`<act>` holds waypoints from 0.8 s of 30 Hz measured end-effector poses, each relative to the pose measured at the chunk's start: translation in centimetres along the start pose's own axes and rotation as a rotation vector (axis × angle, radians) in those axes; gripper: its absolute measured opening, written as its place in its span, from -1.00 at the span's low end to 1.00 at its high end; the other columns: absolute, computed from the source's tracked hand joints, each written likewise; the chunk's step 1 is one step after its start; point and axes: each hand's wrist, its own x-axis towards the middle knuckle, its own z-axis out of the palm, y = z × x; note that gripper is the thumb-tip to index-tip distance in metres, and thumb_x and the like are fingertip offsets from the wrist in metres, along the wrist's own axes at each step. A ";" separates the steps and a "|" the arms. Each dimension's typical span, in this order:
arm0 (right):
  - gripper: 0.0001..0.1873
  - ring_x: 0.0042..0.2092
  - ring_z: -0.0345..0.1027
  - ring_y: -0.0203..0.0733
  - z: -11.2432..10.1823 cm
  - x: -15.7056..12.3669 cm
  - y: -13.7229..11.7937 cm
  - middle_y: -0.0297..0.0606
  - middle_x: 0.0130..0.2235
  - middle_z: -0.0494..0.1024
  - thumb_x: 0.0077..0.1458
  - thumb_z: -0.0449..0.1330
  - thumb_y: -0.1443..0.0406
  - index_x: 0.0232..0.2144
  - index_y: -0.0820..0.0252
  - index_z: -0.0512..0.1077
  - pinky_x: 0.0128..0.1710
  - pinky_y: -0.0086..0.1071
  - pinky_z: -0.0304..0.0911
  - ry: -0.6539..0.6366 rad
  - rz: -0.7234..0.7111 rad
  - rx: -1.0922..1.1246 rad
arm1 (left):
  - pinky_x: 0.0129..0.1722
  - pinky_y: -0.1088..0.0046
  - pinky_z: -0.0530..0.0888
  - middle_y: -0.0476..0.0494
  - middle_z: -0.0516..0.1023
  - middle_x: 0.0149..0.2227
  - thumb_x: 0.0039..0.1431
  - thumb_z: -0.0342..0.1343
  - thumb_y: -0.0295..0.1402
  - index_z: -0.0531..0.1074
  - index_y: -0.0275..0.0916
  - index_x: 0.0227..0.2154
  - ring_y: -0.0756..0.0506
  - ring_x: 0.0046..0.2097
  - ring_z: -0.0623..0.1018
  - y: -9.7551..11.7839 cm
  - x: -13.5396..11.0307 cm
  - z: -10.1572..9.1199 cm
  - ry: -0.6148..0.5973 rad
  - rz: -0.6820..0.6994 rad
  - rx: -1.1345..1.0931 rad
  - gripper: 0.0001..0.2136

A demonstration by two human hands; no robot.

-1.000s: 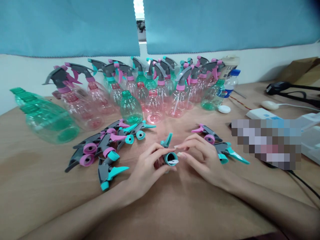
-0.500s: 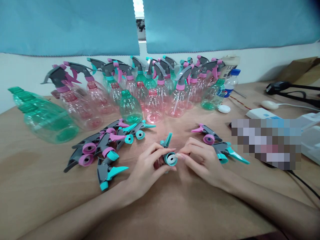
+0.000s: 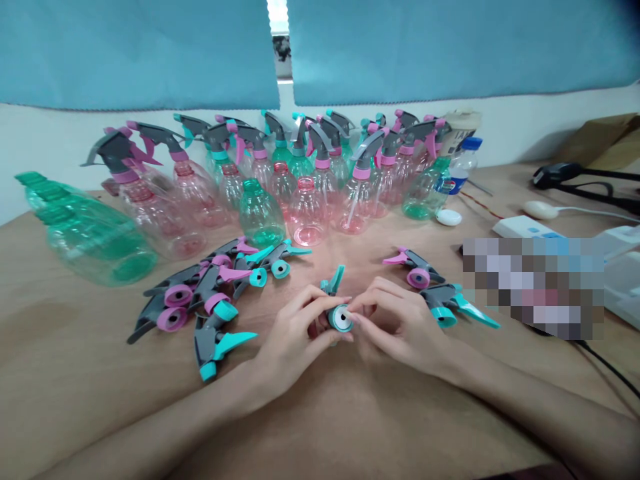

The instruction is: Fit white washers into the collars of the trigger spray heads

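Note:
My left hand [image 3: 300, 323] is closed around a grey and turquoise trigger spray head [image 3: 331, 287], with its turquoise collar facing me. A white washer [image 3: 340, 321] with a dark centre hole sits at the mouth of that collar. The thumb and forefinger of my right hand [image 3: 400, 320] pinch at the washer's right edge. Several loose spray heads with pink or turquoise collars, among them a turquoise one [image 3: 223, 311], lie left of my left hand. Just beyond my right hand are a pink spray head [image 3: 418, 277] and a turquoise one [image 3: 445, 316].
Pink and green spray bottles stand in rows at the back, some with heads, such as a pink bottle [image 3: 353, 207], others open, like a green bottle [image 3: 260, 213]. Green bottles [image 3: 100, 240] lean at left. A Pepsi bottle [image 3: 457, 173], cables and a power strip [image 3: 525, 228] occupy the right.
My right fingers have shifted slightly left, bringing the white washer squarer over the collar's mouth. The left hand holds the spray head in the same place.

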 end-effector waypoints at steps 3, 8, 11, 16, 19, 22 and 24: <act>-0.91 -0.37 0.33 -0.24 0.0 0.1 -0.2 -0.29 -0.41 0.47 0.13 0.13 0.35 -0.30 0.17 0.44 -0.38 -0.35 0.27 -0.007 -0.025 -0.023 | -0.41 0.52 0.42 -0.03 0.39 -0.25 0.14 0.20 -0.35 0.43 -0.12 -0.07 0.02 -0.37 0.41 -0.2 -0.1 0.0 -0.004 0.005 0.012 -0.72; -0.86 -0.35 0.30 -0.21 -0.2 0.3 -0.3 -0.28 -0.40 0.46 0.06 0.14 0.39 -0.28 0.18 0.42 -0.36 -0.32 0.24 -0.046 -0.040 -0.056 | -0.39 0.52 0.42 -0.02 0.38 -0.24 0.16 0.18 -0.37 0.42 -0.09 -0.06 0.02 -0.36 0.40 -0.4 -0.1 0.1 0.004 0.023 0.010 -0.73; -0.84 -0.35 0.29 -0.22 -0.3 0.3 -0.3 -0.28 -0.38 0.46 0.02 0.15 0.41 -0.27 0.19 0.41 -0.35 -0.32 0.22 -0.075 -0.039 -0.068 | -0.38 0.51 0.42 -0.01 0.38 -0.25 0.15 0.18 -0.38 0.42 -0.09 -0.07 0.02 -0.36 0.40 -0.3 -0.1 0.1 0.007 0.027 0.010 -0.73; -0.82 -0.37 0.29 -0.25 -0.6 0.4 -0.3 -0.34 -0.42 0.43 0.00 0.16 0.41 -0.27 0.18 0.41 -0.37 -0.37 0.19 -0.137 -0.017 -0.089 | -0.36 0.53 0.41 0.01 0.36 -0.27 0.13 0.21 -0.41 0.43 -0.12 -0.11 0.04 -0.36 0.39 -0.2 0.0 0.1 0.000 0.021 -0.002 -0.74; -0.85 -0.40 0.29 -0.28 -0.9 0.5 -0.3 -0.36 -0.44 0.44 0.00 0.17 0.40 -0.30 0.17 0.42 -0.42 -0.40 0.16 -0.180 0.017 -0.108 | -0.38 0.56 0.40 0.02 0.34 -0.27 0.12 0.21 -0.42 0.42 -0.13 -0.12 0.05 -0.37 0.38 -0.1 0.0 0.1 -0.006 0.029 0.000 -0.75; -0.90 -0.43 0.29 -0.28 -1.0 0.5 -0.2 -0.36 -0.47 0.45 0.02 0.19 0.36 -0.33 0.19 0.43 -0.45 -0.41 0.13 -0.195 0.017 -0.157 | -0.41 0.56 0.39 0.00 0.33 -0.26 0.14 0.19 -0.43 0.40 -0.14 -0.11 0.05 -0.38 0.37 -0.2 -0.3 0.2 0.001 0.058 0.033 -0.75; -0.92 -0.45 0.30 -0.29 -1.1 0.5 -0.1 -0.36 -0.49 0.47 0.03 0.20 0.34 -0.35 0.19 0.45 -0.46 -0.41 0.12 -0.193 -0.017 -0.191 | -0.41 0.55 0.38 -0.01 0.32 -0.27 0.15 0.18 -0.41 0.38 -0.15 -0.09 0.04 -0.39 0.36 -0.2 -0.5 0.4 0.013 0.091 0.078 -0.74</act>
